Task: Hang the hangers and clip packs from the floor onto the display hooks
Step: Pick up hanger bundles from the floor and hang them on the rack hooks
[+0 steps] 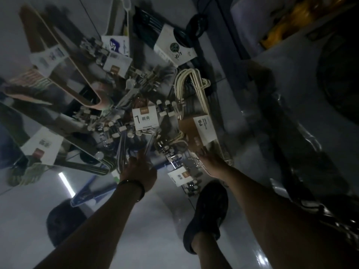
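Setting: dim, glossy pale tiled floor (147, 220), seen from above; one dark shoe (206, 214) planted near the stock.
Stock: heap of carded clip packs and bundled hangers on the floor, just ahead of both hands; none hung yet, and no display hooks in view.
Left hand (138, 170): loosely curled, forefinger extended onto a bundle of thin clear-and-blue plastic hangers (124, 146); whether it grips them cannot be told.
Right hand (210, 158): fingers spread, empty, touching the edge of a brown-carded bundle of cream wire hangers (194, 105).
Key relation: the cream bundle's long axis runs away from the person, right hand nearer; the white-carded clip pack (145, 119) lies between both hands, beyond the fingertips.
Judgement: pick-up stage, barely begun.
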Motion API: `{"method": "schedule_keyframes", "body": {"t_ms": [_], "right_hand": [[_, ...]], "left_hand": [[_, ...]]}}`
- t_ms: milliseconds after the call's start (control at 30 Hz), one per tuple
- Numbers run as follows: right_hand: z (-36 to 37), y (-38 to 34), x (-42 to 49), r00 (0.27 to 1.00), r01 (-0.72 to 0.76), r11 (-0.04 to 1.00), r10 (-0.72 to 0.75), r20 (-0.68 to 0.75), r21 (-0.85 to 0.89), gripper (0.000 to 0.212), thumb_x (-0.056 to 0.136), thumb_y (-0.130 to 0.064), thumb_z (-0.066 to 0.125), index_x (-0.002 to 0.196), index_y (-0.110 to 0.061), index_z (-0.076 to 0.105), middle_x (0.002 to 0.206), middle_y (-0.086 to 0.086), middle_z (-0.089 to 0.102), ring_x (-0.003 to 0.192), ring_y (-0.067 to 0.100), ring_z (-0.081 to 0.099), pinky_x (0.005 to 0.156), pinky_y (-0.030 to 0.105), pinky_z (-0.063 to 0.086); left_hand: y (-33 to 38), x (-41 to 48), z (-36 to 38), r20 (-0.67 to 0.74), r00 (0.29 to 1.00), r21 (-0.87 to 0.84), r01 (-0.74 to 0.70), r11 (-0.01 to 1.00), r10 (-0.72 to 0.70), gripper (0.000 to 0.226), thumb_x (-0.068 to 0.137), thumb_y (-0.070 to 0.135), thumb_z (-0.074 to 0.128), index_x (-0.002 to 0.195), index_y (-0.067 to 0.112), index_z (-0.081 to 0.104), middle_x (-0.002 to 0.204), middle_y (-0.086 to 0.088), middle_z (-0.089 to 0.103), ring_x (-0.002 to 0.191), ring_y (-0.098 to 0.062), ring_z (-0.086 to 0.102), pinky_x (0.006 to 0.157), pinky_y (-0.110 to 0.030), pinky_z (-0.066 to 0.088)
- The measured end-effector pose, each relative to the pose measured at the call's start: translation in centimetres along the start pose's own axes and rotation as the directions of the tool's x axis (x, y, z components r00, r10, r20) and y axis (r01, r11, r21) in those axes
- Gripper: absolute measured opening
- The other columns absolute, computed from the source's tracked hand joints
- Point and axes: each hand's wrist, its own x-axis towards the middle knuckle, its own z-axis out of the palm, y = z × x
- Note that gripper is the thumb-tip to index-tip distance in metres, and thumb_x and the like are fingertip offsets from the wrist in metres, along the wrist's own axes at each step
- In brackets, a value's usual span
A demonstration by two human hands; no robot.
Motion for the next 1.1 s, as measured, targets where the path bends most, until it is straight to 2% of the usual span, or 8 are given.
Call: {"method": "schedule_keyframes", "body": {"t_ms": [67,167,367,567,767,900,967,1100], "right_hand": [[0.1,0.1,-0.2,0.998,0.03,0.995,-0.026,-0.051,0.09,0.04,0.107,-0.049,0.049,0.127,-0.018,0.065,0.133,0.019,0.065,0.125,0.035,0.06,0.089,0.03,0.036],[0.5,0.6,-1.1,0.998,0.051,0.997,-0.047,-0.049,0.065,0.049,0.1,-0.071,0.044,0.081,-0.028,0.056,0.081,0.002,0.06,0.075,0.023,0.058,0.069,0.032,0.038],[-1.5,0.3,-6.4,0.929,0.134,0.983,-0.168,-0.33,-0.123,0.06,0.089,-0.064,0.07,0.119,-0.019,0.046,0.095,0.001,0.07,0.071,0.02,0.065,0.053,0.025,0.042],[-3.6,-1.3,-14.9,0.908,0.014,0.869,-0.218,-0.358,-0.495,0.026,0.105,-0.053,0.049,0.1,-0.027,0.048,0.079,-0.004,0.059,0.056,0.012,0.046,0.048,0.024,0.028],[-2.5,-1.4,-20.4,0.865,0.011,0.891,-0.236,-0.443,-0.453,0.008,0.107,-0.034,0.05,0.102,-0.029,0.055,0.077,-0.008,0.06,0.07,0.011,0.063,0.06,0.029,0.05],[-0.7,-4.4,-21.0,0.925,0.172,0.985,-0.16,-0.346,0.006,0.02,0.109,-0.04,0.044,0.098,-0.031,0.059,0.078,-0.002,0.064,0.068,0.011,0.065,0.06,0.035,0.058],[0.1,-5.9,-21.0,0.949,0.203,0.955,-0.136,-0.284,0.218,0.026,0.108,-0.048,0.044,0.1,-0.032,0.062,0.075,0.002,0.066,0.059,0.012,0.065,0.055,0.036,0.055],[1.4,-8.0,-21.8,0.927,0.283,0.953,-0.241,-0.288,0.112,0.017,0.109,-0.038,0.047,0.098,-0.034,0.06,0.078,-0.004,0.068,0.065,0.006,0.067,0.056,0.026,0.052]], "left_hand": [[-0.4,0.6,0.3,-0.014,1.0,0.052,-0.022,0.998,0.023,0.071,0.098,0.04,0.057,0.156,0.028,0.018,0.141,-0.021,0.05,0.125,-0.044,0.055,0.103,-0.056,0.052],[-0.6,0.3,1.1,-0.078,0.996,0.142,-0.031,0.989,0.043,0.077,0.097,0.041,0.059,0.159,0.024,0.016,0.144,-0.02,0.048,0.128,-0.043,0.054,0.104,-0.054,0.051],[-1.2,-1.5,2.2,-0.1,0.993,0.137,-0.041,0.99,0.055,0.089,0.093,0.037,0.066,0.162,0.021,0.012,0.144,-0.019,0.05,0.129,-0.041,0.054,0.106,-0.051,0.051],[-2.8,-2.3,0.0,0.101,0.994,0.029,-0.031,0.999,0.028,0.087,0.099,0.037,0.062,0.167,0.018,0.01,0.16,-0.017,0.041,0.143,-0.037,0.046,0.114,-0.048,0.046],[-2.0,-6.2,-2.7,0.155,0.988,-0.151,-0.003,0.989,0.027,0.086,0.1,0.048,0.062,0.166,0.018,0.017,0.169,-0.012,0.026,0.152,-0.033,0.036,0.122,-0.044,0.036],[2.4,-10.7,-5.2,0.095,0.975,-0.62,-0.099,0.778,0.2,0.071,0.086,0.08,0.048,0.143,0.038,0.052,0.148,0.004,0.053,0.142,-0.014,0.047,0.11,-0.024,0.038],[4.5,-12.3,-6.3,0.115,0.953,-0.719,-0.115,0.685,0.281,0.062,0.08,0.089,0.04,0.133,0.058,0.045,0.142,0.023,0.048,0.13,0.009,0.045,0.101,-0.007,0.035],[7.3,-12.9,-7.4,0.304,0.893,-0.889,0.141,0.436,0.331,0.047,0.091,0.076,0.045,0.125,0.049,0.061,0.129,0.019,0.066,0.122,-0.006,0.06,0.111,-0.043,0.045]]}}
